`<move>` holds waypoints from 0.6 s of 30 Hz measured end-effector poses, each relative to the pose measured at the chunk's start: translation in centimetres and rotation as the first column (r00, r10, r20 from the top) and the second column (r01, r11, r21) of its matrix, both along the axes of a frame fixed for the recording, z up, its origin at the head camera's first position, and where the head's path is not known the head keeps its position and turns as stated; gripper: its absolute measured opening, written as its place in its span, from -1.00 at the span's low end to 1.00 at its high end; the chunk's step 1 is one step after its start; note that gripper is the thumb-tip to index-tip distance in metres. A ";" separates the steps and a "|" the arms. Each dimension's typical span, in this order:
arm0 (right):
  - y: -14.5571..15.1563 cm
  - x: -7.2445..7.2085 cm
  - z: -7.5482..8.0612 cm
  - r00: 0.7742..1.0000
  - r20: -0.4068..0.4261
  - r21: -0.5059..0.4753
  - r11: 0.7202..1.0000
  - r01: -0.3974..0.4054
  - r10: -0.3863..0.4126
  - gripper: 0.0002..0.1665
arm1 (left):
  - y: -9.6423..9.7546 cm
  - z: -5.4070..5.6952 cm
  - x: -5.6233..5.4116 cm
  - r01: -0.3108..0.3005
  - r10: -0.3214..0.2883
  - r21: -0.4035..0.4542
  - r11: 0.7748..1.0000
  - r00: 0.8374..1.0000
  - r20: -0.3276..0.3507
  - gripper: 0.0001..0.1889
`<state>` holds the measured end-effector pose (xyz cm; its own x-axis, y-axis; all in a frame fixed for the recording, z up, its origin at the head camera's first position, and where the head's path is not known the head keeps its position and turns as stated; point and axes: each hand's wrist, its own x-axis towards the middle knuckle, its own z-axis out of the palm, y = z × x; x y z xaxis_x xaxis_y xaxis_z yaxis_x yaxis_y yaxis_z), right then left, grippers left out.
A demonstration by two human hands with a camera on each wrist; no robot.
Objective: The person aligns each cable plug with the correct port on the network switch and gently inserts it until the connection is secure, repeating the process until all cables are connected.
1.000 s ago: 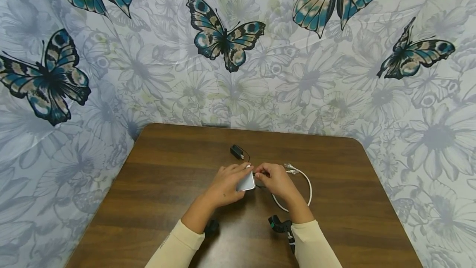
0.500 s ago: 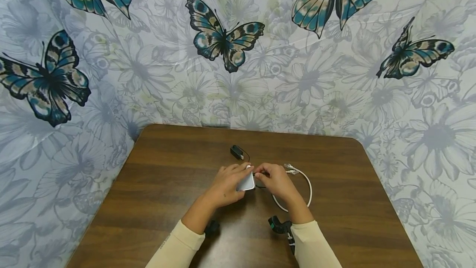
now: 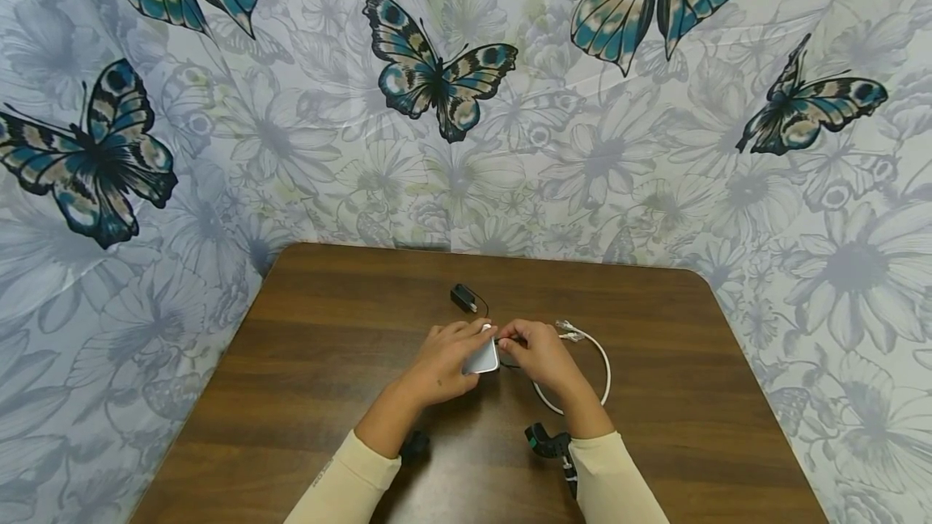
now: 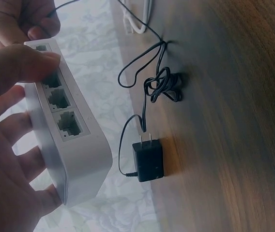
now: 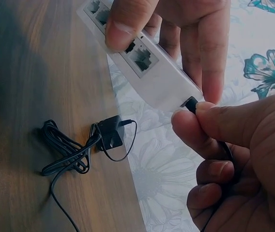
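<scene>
My left hand (image 3: 446, 362) grips a white network switch (image 4: 82, 150) with a row of Ethernet ports along one side. In the left wrist view the thumb lies across the ports and the other fingers support the far face. My right hand (image 3: 542, 352) pinches a black power plug (image 5: 190, 104) between thumb and index finger. The plug's tip meets the end of the switch at a small socket; how deep it sits cannot be told. Its thin black cord (image 5: 228, 150) runs back through the curled right fingers.
On the wooden table (image 3: 328, 306) lies a black power adapter (image 3: 463, 297), prongs showing, with a tangled bundle of black cord (image 4: 164, 84) beside it. A white Ethernet cable (image 3: 608, 370) loops to the right, partly behind the right forearm. A butterfly-patterned cloth (image 3: 466, 192) hangs behind the table.
</scene>
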<state>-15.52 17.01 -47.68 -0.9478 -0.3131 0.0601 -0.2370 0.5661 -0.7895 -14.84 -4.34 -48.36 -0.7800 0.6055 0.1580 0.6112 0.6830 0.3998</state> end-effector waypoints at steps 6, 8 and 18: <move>0.0 0.1 0.1 1.000 0.002 -0.011 1.000 0.006 -0.006 -0.94 | 0.0 0.1 0.1 0.013 -0.013 0.017 1.000 1.000 -0.010 -0.16; 0.0 0.1 0.1 1.000 0.006 -0.021 1.000 0.008 -0.008 -0.94 | 0.0 0.1 0.1 0.013 -0.013 0.015 1.000 1.000 -0.018 -0.16; -0.2 0.2 0.1 1.000 0.014 -0.035 0.999 0.007 -0.006 -0.95 | -0.2 0.0 0.3 0.014 -0.014 0.036 0.999 1.000 0.000 -0.17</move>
